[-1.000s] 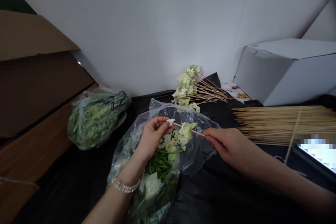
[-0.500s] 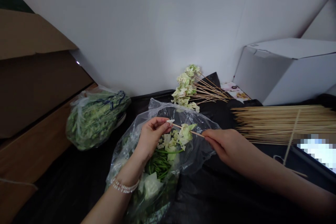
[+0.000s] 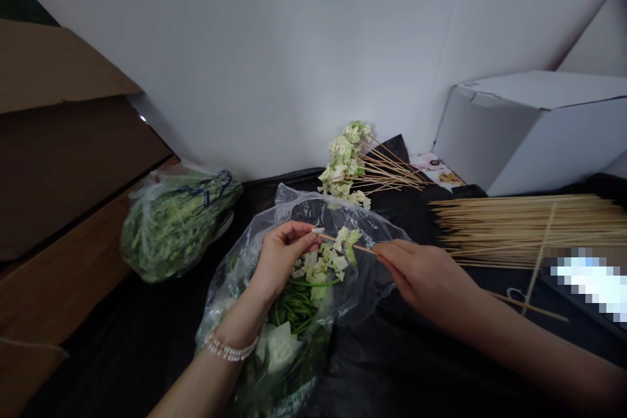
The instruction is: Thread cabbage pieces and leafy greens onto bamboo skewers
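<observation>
My right hand (image 3: 416, 268) pinches a thin bamboo skewer (image 3: 361, 248) that points left and carries pale green cabbage pieces (image 3: 345, 237). My left hand (image 3: 281, 255) pinches a small white cabbage piece (image 3: 318, 231) right at the skewer's tip. Both hands hover over an open clear plastic bag (image 3: 294, 287) holding cut cabbage and green stalks. A bead bracelet (image 3: 230, 349) circles my left wrist.
A pile of filled cabbage skewers (image 3: 350, 166) lies by the wall. A bundle of bare skewers (image 3: 524, 228) lies at the right, one loose skewer (image 3: 531, 309) in front. A bag of greens (image 3: 179, 219) sits left, cardboard boxes (image 3: 63, 137) beyond it. A white box (image 3: 533, 130) stands right. Black sheeting (image 3: 416, 366) covers the surface.
The skewer and both hands have shifted slightly left and up. The white piece now sits against the skewer tip, and the threaded cabbage looks smaller and lower.
</observation>
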A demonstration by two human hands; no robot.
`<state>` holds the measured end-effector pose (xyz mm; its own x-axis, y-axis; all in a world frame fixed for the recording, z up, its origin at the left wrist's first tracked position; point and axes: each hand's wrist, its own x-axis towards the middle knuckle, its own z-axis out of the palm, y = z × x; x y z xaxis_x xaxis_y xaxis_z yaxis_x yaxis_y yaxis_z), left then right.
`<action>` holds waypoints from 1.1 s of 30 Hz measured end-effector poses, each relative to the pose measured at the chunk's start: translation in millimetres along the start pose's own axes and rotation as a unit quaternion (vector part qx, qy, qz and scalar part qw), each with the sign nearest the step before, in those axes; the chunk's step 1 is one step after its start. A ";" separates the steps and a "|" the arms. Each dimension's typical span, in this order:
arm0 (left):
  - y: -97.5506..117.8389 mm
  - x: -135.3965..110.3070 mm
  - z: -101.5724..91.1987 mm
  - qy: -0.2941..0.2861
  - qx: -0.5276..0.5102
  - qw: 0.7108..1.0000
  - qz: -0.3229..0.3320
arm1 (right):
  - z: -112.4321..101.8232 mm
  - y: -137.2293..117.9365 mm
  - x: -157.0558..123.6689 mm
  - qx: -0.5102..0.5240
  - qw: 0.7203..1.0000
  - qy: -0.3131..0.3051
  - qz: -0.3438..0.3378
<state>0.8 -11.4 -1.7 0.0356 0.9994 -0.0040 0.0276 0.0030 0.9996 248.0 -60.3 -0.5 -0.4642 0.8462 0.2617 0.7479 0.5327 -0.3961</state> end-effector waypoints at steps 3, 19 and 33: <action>0.0 -0.3 -0.2 0.000 0.008 1.000 0.005 | 0.5 -1.2 1.6 0.042 0.999 -0.032 0.008; 5.0 1.8 -3.6 0.009 -0.099 0.995 -0.029 | -4.2 6.4 5.5 0.100 0.995 0.001 0.000; 12.4 -1.6 -4.2 -0.044 -0.179 0.974 -0.133 | -0.2 4.1 6.3 0.138 0.989 0.016 -0.046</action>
<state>-3.1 -12.8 10.9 0.1613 0.9548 -0.2498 -0.3022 0.2887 0.9085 248.2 -52.8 -0.3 -0.5066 0.7949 0.3339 0.5431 0.5950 -0.5926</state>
